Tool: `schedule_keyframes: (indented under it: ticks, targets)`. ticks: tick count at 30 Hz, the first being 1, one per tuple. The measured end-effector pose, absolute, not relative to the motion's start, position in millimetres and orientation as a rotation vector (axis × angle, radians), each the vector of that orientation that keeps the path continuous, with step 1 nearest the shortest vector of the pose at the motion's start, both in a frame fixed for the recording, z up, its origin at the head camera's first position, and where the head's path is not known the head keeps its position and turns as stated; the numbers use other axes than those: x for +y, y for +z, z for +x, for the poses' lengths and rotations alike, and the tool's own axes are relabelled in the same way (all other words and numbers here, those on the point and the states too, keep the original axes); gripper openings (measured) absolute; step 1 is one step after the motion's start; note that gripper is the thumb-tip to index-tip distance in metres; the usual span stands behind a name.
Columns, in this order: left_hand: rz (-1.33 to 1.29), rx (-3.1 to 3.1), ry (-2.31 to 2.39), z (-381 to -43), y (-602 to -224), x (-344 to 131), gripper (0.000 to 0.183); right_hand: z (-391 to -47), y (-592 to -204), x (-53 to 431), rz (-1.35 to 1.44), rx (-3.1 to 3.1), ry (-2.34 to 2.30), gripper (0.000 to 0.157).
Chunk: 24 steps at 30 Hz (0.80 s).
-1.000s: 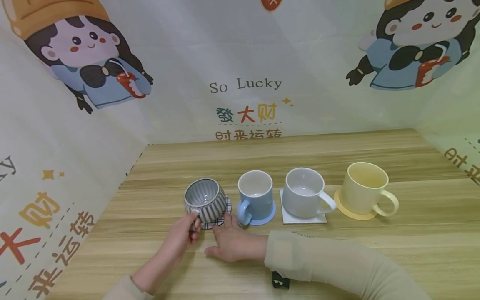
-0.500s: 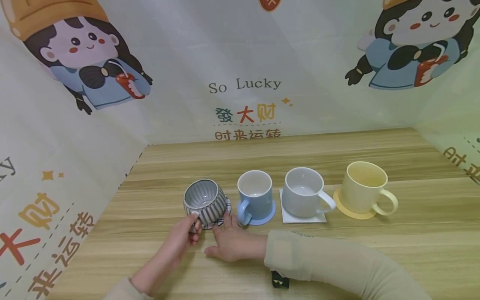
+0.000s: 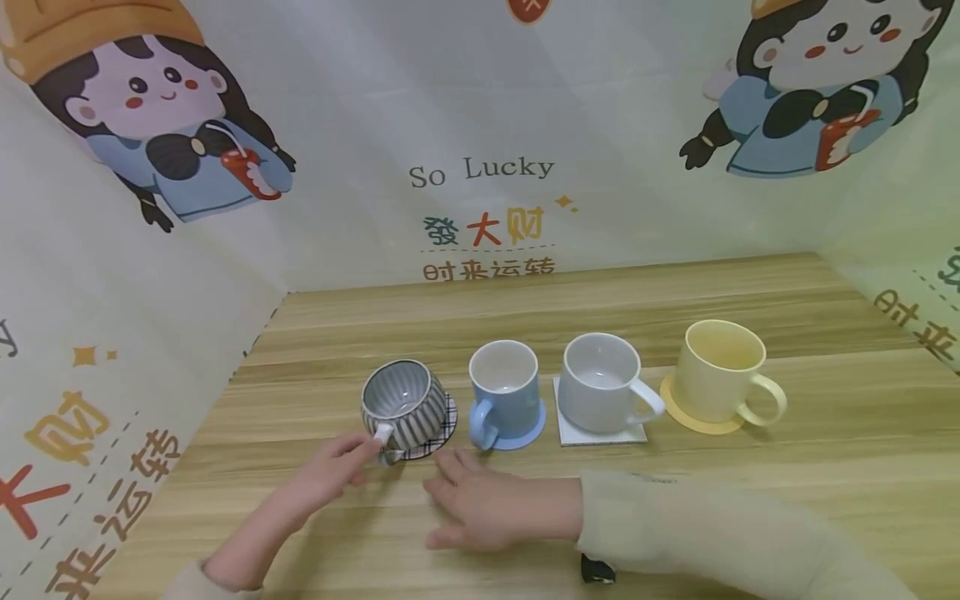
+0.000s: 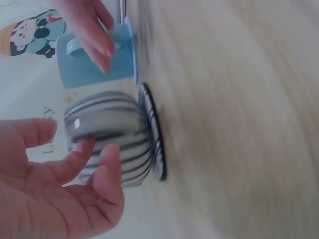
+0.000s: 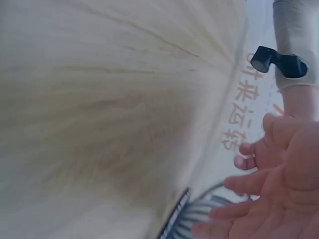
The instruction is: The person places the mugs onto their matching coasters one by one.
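A grey striped mug (image 3: 412, 417) stands on a round plaid coaster (image 3: 451, 421) at the left end of a row of mugs. Its handle (image 4: 104, 122) points toward the person. My left hand (image 3: 326, 473) is right at that handle, thumb and fingers parted; in the left wrist view a fingertip overlaps the handle's lower edge. Low over the table, just in front of the coaster, my right hand (image 3: 498, 507) has its fingers spread and holds nothing. In the right wrist view its fingers (image 5: 249, 183) extend toward the striped mug.
To the right stand a blue mug (image 3: 517, 408) on a blue round coaster (image 3: 537, 427), a white mug (image 3: 598, 404) on a white square coaster (image 3: 592, 437), and a yellow mug (image 3: 712, 392) on a yellow round coaster (image 3: 675, 408). A printed cloth backdrop (image 3: 337, 233) encloses the table.
My left hand has loosened its grip on the striped mug's handle and drawn back slightly left. My right hand has moved off the plaid coaster, toward the person and right. The mugs stay put.
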<state>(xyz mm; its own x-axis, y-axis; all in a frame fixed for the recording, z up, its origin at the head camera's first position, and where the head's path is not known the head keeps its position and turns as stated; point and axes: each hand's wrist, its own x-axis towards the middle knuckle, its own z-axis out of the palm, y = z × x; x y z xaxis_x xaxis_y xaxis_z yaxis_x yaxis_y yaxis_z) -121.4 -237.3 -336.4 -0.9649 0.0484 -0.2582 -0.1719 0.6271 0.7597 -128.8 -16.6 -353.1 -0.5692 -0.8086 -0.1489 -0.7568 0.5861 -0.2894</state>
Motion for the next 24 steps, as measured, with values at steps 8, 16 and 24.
schedule_keyframes:
  ticks: [8,16,24]
  targets:
    - [0.161,2.659,0.938,-117,-324,-262,0.031,-138,-334,40,-1.551,2.427,-0.318,0.065]
    - [0.068,2.853,0.663,-121,-321,-281,0.057,-150,-327,120,-1.914,2.622,-0.29,0.061]
    - [0.094,3.057,0.608,-133,-320,-286,0.06,-165,-325,187,-1.765,3.014,-0.328,0.061]
